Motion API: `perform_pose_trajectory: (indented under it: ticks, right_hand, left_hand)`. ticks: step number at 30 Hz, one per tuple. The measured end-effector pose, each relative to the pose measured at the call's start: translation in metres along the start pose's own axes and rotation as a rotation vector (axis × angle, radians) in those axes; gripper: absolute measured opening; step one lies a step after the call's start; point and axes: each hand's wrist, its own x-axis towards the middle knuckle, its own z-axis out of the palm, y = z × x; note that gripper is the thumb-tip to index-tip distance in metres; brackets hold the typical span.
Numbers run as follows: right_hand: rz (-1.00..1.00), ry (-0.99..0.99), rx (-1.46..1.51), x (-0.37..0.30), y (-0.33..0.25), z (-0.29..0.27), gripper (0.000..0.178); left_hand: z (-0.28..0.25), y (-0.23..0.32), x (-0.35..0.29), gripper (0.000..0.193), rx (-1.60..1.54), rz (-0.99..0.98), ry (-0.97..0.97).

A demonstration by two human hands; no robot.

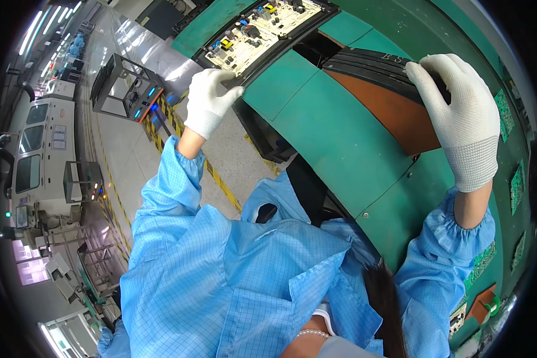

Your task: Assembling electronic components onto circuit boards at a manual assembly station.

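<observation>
My left hand (207, 102), in a white knit glove, is by the near left corner of a black tray frame (268, 64). Its thumb and fingers are spread, with nothing between them. Inside that frame lie cream circuit boards (244, 46) carrying blue, yellow and black parts. On the right, my gloved right hand (456, 110) curls over the end of a stack of black trays (370, 68), thumb at the near side. The glove hides that end of the stack and some fingertips. Below the stack is an orange-brown panel (382, 110).
A green worktop (340, 137) curves in front of me. Green circuit boards (517, 186) line the far right. On the floor at left stand a dark wheeled rack (125, 89) and a white machine (45, 146). Yellow-black tape (221, 186) marks the floor.
</observation>
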Motion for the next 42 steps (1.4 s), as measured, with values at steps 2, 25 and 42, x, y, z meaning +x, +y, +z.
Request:
perform_pose_trajectory:
  ticks: [2, 25, 42]
  right_hand:
    - [-0.004, 0.003, -0.001, 0.000, 0.000, 0.000, 0.024]
    - [-0.005, 0.024, 0.006, -0.001, 0.002, 0.005, 0.026]
    - [-0.007, 0.053, -0.037, 0.001, -0.002, 0.000, 0.028]
  left_hand:
    - [0.005, 0.002, -0.005, 0.038, -0.009, -0.013, 0.018]
    - [-0.023, -0.063, 0.045, 0.031, -0.031, 0.179, -0.020]
    - [-0.008, -0.147, 0.092, 0.039, -0.112, -0.288, -0.206]
